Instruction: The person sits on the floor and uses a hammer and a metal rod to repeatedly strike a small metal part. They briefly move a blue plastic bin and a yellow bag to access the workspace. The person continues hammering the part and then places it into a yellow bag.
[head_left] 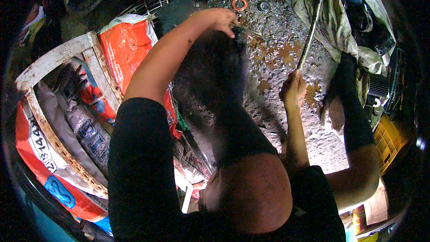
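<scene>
My left hand [224,20] reaches forward over the wet, dirty ground. Its fingers and thumb close around a thin, pale metal piece [249,30] that juts out to the right; its exact kind is too small to tell. My right hand [294,90], closed in a fist, grips the near end of a long metal rod [312,31]. The rod slants up and away, its far end against a grey cloth sack [371,31]. Beyond my left hand, an orange ring [239,3] lies on the ground beside a small dark round part [264,6].
On the left stand a rusty white metal frame [58,60] and orange-and-white sacks [127,47]. A wire rack [145,6] lies behind them. To the right is a yellow plastic crate [390,140]. Muddy, oily ground [277,49] with brown puddles spreads between my hands.
</scene>
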`<action>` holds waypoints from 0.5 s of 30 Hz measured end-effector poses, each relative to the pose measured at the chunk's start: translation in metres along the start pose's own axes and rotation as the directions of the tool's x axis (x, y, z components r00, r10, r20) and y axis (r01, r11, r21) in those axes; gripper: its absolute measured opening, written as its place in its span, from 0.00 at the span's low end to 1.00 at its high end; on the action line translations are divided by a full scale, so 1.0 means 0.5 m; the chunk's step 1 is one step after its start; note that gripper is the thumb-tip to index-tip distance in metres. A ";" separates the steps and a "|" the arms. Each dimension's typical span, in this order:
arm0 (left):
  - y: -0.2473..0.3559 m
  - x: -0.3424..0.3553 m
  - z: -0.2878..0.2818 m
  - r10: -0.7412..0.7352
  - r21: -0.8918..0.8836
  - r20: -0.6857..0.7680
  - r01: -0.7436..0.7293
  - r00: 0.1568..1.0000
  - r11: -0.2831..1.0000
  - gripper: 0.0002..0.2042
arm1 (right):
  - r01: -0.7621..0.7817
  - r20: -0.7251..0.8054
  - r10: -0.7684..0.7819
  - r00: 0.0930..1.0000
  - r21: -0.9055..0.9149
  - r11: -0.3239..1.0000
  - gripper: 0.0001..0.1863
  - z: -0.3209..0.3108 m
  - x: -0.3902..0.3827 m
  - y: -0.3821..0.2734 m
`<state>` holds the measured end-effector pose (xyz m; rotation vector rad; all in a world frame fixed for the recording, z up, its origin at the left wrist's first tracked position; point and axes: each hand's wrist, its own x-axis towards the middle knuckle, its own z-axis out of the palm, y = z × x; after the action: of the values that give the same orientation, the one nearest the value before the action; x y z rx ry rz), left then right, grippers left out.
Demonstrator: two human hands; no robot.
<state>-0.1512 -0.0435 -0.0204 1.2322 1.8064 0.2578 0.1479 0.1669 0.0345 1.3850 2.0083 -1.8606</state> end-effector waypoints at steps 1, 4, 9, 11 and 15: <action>0.001 -0.007 0.001 -0.027 -0.005 0.010 0.027 1.000 1.000 0.27 | 0.004 0.004 -0.004 1.000 0.026 1.000 0.22 -0.006 0.004 0.009; -0.049 -0.056 0.043 -0.040 -0.038 -0.092 0.036 0.995 0.999 0.26 | -0.096 0.144 0.067 0.987 0.200 0.975 0.19 0.007 -0.006 -0.009; -0.033 -0.093 0.066 -0.118 -0.071 -0.184 0.107 0.976 0.992 0.29 | -0.067 0.085 0.065 0.994 0.016 0.998 0.20 0.004 0.001 0.033; -0.021 -0.107 0.057 -0.164 -0.163 -0.122 0.143 0.979 0.976 0.29 | 0.013 0.112 -0.008 0.994 -0.046 0.999 0.21 -0.008 0.017 0.069; -0.032 -0.165 0.111 -0.416 -0.542 -0.341 0.185 0.843 0.820 0.26 | -0.132 0.160 0.112 0.981 0.117 0.984 0.21 0.019 -0.020 0.016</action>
<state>-0.1109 -0.1359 -0.0154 0.5202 2.1175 0.8166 0.1539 0.1524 0.0319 1.3161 1.7209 -2.0037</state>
